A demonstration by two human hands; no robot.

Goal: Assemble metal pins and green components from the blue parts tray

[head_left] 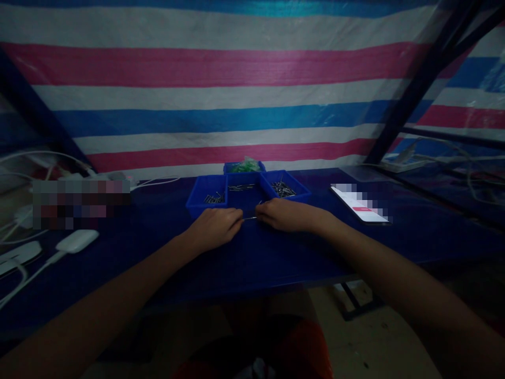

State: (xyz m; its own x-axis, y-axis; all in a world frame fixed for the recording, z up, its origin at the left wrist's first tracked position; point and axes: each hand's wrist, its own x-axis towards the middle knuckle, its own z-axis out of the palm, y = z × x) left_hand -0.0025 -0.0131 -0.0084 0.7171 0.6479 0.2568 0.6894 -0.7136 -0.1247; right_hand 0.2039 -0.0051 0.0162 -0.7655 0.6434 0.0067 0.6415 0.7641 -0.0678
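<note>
My left hand and my right hand meet over the blue table, fingers pinched closed. A thin, shiny metal rod spans the small gap between them, with one end in each hand's fingertips. Just beyond my left hand is a blue bin holding short metal pins. Behind my right hand, another blue bin contains a pile of similar metal pieces. Several longer thin rods lie between these two bins. The exact shape of the rod's ends is hidden by my fingers.
A third blue bin with green plastic material stands at the back. A lit phone lies to the right. White cables and a white charger occupy the left side. Striped sheeting hangs behind the table.
</note>
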